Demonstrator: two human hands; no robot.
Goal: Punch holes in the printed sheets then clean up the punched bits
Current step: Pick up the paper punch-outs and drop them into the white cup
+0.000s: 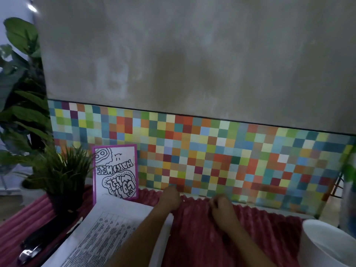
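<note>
Printed sheets (107, 234) lying flat at the near left of the ribbed red cloth (202, 237), with the left forearm (134, 245) crossing their right edge. Both hands reaching past them to the cloth's far edge, just below the tiled wall (212, 151): left hand (169, 197) knuckles-up, fingers bent down onto the cloth; right hand (221, 208) beside it, fingertips drawn together. Probably gathering punched bits from the ribs; bits too small to see, so a hold on anything cannot be told. White bowl (327, 245) at near right, likely set there for the waste. Black punch-like tool (36, 245), potted plant (65, 178) and doodled card (115, 172) at left.
</note>
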